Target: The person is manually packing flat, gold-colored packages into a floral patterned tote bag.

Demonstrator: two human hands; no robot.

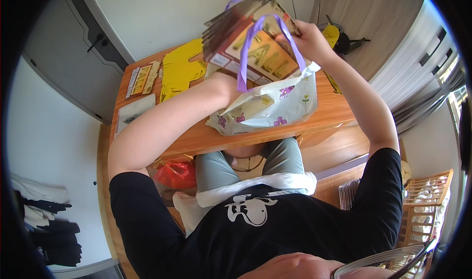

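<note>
A thick stack of flat printed packages (268,55), brown and gold with large lettering, stands tilted in the mouth of a white plastic bag (290,104). The bag has purple and yellow flowers and a purple ribbon handle (244,57) that loops in front of the stack. My right hand (312,40) is closed around the stack's upper right edge. My left hand (227,88) reaches in at the bag's left side, below the stack; its fingers are hidden behind the packages and the bag.
On the wooden table (196,136) to the left lie a flattened yellow foil shape (179,65), a similar flat package (140,79) and a pale flat sheet (135,112). Yellow and black items (339,43) sit at the back right. A red bag (174,173) is below the table edge.
</note>
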